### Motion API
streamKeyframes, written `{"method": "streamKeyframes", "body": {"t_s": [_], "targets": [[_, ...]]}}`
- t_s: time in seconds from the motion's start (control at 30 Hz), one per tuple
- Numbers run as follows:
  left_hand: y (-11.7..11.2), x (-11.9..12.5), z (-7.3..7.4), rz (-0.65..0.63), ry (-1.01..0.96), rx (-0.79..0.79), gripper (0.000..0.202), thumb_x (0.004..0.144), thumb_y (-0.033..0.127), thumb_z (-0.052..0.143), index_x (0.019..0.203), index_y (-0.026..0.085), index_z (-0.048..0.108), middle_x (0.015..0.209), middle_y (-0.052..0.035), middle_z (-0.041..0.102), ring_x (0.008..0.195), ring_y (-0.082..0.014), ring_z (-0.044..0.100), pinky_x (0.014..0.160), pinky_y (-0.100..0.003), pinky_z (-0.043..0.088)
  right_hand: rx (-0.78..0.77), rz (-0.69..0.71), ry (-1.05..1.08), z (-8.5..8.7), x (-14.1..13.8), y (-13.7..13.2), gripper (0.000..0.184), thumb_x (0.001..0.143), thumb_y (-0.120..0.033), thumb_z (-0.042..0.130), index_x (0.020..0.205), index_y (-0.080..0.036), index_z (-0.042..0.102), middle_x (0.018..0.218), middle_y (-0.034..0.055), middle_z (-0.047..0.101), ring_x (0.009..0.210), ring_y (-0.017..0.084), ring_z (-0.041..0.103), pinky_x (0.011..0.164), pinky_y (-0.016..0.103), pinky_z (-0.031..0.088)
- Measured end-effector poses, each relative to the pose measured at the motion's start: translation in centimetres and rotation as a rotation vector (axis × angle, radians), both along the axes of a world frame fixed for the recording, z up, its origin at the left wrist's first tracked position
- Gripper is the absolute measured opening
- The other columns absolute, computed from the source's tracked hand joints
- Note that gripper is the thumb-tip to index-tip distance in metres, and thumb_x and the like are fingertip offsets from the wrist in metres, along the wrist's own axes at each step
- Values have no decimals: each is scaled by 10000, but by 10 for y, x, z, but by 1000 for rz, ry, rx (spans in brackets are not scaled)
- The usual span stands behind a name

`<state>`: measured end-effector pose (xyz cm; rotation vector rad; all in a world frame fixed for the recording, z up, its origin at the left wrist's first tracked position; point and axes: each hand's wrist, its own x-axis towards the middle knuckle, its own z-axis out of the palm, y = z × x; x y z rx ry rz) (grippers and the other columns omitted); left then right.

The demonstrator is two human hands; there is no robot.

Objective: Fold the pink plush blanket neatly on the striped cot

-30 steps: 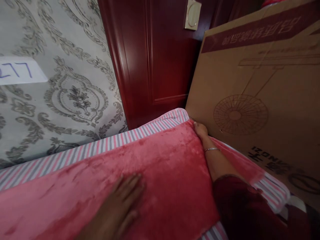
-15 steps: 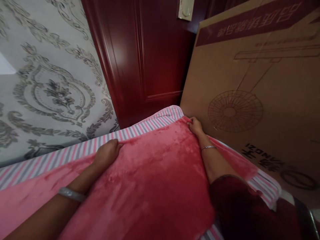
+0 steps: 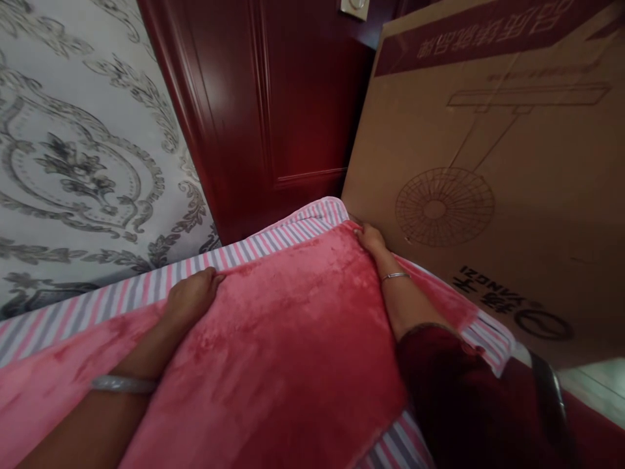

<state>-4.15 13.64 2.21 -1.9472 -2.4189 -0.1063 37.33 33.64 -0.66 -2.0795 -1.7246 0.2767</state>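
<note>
A pink plush blanket [image 3: 293, 332] lies over a bed with a pink, grey and white striped sheet [image 3: 146, 290]. My left hand [image 3: 190, 299] is closed on the blanket's far edge, left of the middle, a silver bangle on its wrist. My right hand [image 3: 371, 240] grips the blanket's far right corner, pressed close against a cardboard box [image 3: 488, 169]; a thin bracelet sits on that wrist and a dark red sleeve covers the forearm.
The large cardboard box, printed with a fan drawing, leans at the bed's right side. A dark red wooden door [image 3: 273, 111] stands behind the bed corner. Grey damask wallpaper [image 3: 83, 163] covers the wall on the left.
My left hand went from lying flat on the blanket to gripping its far edge. The view has shifted right, and the white note on the wall has left the frame.
</note>
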Motion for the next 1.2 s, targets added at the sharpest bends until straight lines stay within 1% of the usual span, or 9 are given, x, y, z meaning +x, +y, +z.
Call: {"method": "streamKeyframes", "body": {"t_s": [0.1,0.27,0.37,0.47,0.63,0.8,0.93,1.07,1.2], "targets": [[1,-1,-1,0,-5,-11,458,1002,452,294,1054,186,663,1044,-177,748,1000,-337,701,775,-392,490,-105,-22,-66,8,-1,-6,491,1031,-464,453,1302,-103,646,1293,228,658,1181,290,646,942,339,490],[0,0,-1,-18,-40,1,460,992,456,303,1057,191,673,1056,-176,748,1011,-340,700,806,-405,503,-235,23,-145,24,10,-25,578,1042,-541,393,1273,-106,696,1310,220,658,1207,302,643,939,332,494],[0,2,0,-12,-43,9,471,986,455,301,1074,185,677,1088,-187,743,1035,-356,693,829,-425,506,-271,57,-185,28,28,-45,526,1028,-513,460,1203,-96,728,1268,214,682,1168,299,663,889,300,501],[1,2,1,-7,-48,-14,486,988,463,285,1091,180,667,1129,-201,731,1067,-365,683,846,-432,504,-226,61,-238,22,40,-69,406,1023,-423,512,1235,-130,695,1295,188,673,1184,283,650,901,287,488],[0,3,6,-23,-50,-44,518,991,481,252,1113,167,646,1172,-222,710,1097,-381,664,854,-440,491,-124,13,-301,9,37,-88,422,1068,-411,402,1350,-154,584,1324,196,646,1235,287,610,971,339,466],[-2,4,11,-37,5,-64,554,993,495,202,1110,157,625,1142,-204,717,1008,-366,671,793,-421,482,-154,47,-299,21,51,-99,468,1059,-520,403,1261,-175,648,1309,155,668,1185,251,636,908,273,480],[-1,5,11,-78,41,-32,586,991,512,167,1073,161,629,1071,-178,728,909,-337,664,718,-387,468,-211,22,-324,28,81,-131,527,1065,-536,370,1154,-145,712,1241,172,701,1133,256,666,870,265,486],[0,7,12,-58,62,-10,567,981,509,206,1074,167,649,1024,-159,736,862,-316,648,701,-373,464,-196,-23,-381,21,98,-163,434,1050,-479,443,1170,-151,700,1237,182,699,1148,272,659,911,288,477],[-1,9,15,-54,62,-45,575,992,488,190,1117,152,640,1088,-178,723,899,-316,652,721,-373,460,-148,-75,-427,13,95,-175,399,1068,-391,400,1293,-145,619,1233,207,690,1179,280,646,965,333,465]]}}
